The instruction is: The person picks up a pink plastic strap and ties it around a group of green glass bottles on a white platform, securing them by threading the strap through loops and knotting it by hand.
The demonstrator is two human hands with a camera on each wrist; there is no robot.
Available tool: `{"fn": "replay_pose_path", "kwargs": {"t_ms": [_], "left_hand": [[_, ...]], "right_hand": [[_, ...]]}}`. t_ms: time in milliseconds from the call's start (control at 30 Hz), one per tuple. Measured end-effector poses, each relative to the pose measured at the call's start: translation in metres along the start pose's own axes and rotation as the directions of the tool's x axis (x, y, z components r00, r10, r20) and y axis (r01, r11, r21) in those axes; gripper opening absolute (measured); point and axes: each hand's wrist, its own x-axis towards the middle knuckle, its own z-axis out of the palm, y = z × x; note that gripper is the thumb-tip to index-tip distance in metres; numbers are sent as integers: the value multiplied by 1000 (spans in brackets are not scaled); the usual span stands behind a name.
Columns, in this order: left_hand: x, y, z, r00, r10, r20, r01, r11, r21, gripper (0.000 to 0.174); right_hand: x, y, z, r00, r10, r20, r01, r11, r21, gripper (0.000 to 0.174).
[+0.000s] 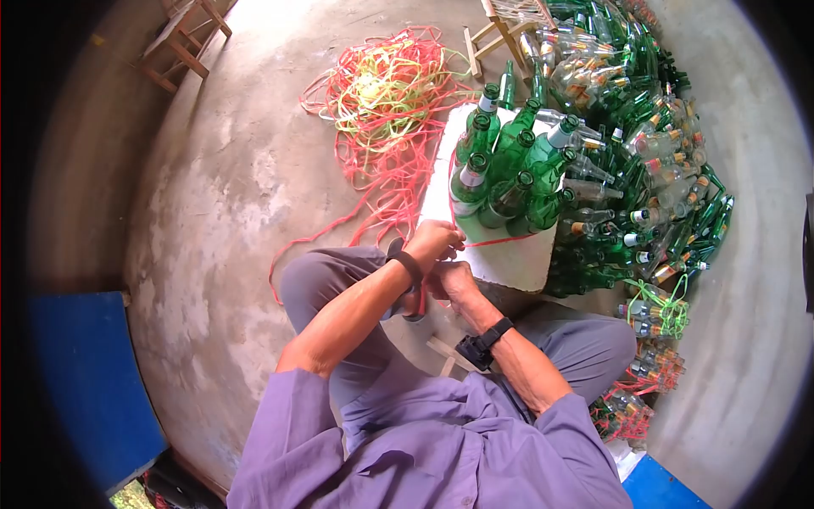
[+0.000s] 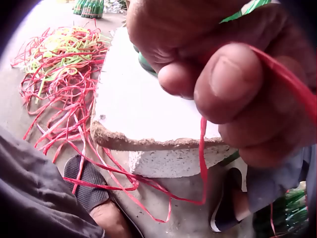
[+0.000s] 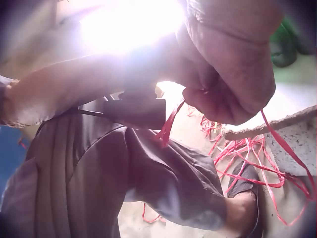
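Note:
Several green glass bottles (image 1: 509,204) stand upright in a tight cluster on a white foam block (image 1: 509,267). A thin red plastic strap (image 1: 513,241) runs round the near side of the cluster, low on the bottles, to my hands. At the block's near edge, my left hand (image 1: 434,242) pinches the red strap between thumb and fingers, plain in the left wrist view. Just below it, close together, my right hand (image 1: 455,282) is curled round the strap, with a short end (image 3: 172,121) sticking out of the fist. A loose length (image 2: 203,158) hangs down in front of the block.
A tangled heap of red and yellow-green strap (image 1: 381,93) lies on the floor left of the block. Loose bottles (image 1: 653,161) pile along the wall at right, with tied bottle bundles (image 1: 657,312) nearer. A wooden chair (image 1: 182,38) stands far left. My knees flank the block.

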Motion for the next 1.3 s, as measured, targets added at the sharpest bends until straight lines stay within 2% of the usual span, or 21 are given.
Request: {"fn": "replay_pose_path", "kwargs": {"t_ms": [133,233,267,300,333,367,433,467,533,567,633,700,767,800,867,1000,1067,1100,1200,1233,1300], "left_hand": [[1,2,-2,1000,22,13,-22,999,-28,16],[4,-2,0,998,49,-42,-49,999,1,15],[6,-4,0,994,76,-73,-75,997,22,14],[4,0,-1,994,78,-75,-77,997,19,14],[2,2,-2,997,55,-55,-56,998,-6,15],[-1,5,-3,999,31,-33,-32,999,-28,17],[2,0,-6,999,45,-11,-45,999,-29,17],[3,-3,-8,998,58,9,-57,998,-31,17],[4,-4,-5,998,58,-37,-59,997,-42,15],[4,-5,-5,995,56,-83,-61,997,-54,12],[-3,0,-10,997,69,-38,-71,997,-43,12],[-7,3,-11,997,82,11,-81,996,-32,13],[-6,5,-10,997,63,-40,-61,997,51,15],[-2,2,-11,997,63,-40,-61,997,50,15],[7,-5,-15,991,112,-79,-99,983,155,16],[28,-20,-29,976,196,-100,-171,961,216,19],[40,-32,-35,937,271,-220,-176,911,373,23],[36,-29,-33,937,270,-223,-174,911,373,23],[12,-7,-19,788,465,-403,-180,801,571,30],[5,-1,-16,789,465,-402,-180,800,572,30],[-5,5,-12,585,716,-381,-159,562,812,30]], "right_hand": [[-8,-8,-12,996,-1,90,1,1000,0,32],[-7,-8,-25,991,-19,134,37,991,-131,30],[6,2,-34,980,-198,33,200,944,-261,30],[10,3,-38,923,-382,-41,335,853,-401,29],[13,3,-42,899,-422,-115,325,821,-470,31],[19,6,-39,899,-423,-115,325,821,-470,31],[27,9,-29,730,-675,-106,644,732,-225,37],[29,9,-30,730,-675,-106,643,732,-225,37],[23,-2,-28,919,-393,21,393,920,15,31],[19,-6,-26,920,-391,25,391,920,15,31],[4,-19,-21,984,-175,-19,176,977,121,27],[10,-14,-29,982,-187,-11,186,965,185,26],[20,-9,-35,979,-202,-5,197,948,248,24],[22,-11,-35,974,-217,-59,225,944,240,24],[27,-13,-35,966,-231,-112,251,940,229,25],[32,-16,-28,975,-172,-140,214,893,395,18],[36,-15,-22,975,-168,-147,217,872,440,16],[37,-16,-20,974,-161,-160,217,866,450,16],[40,-17,-19,970,-168,-178,232,861,452,17],[40,-17,-19,966,-182,-183,246,863,441,18],[40,-17,-17,960,-182,-212,259,865,431,16]]}}
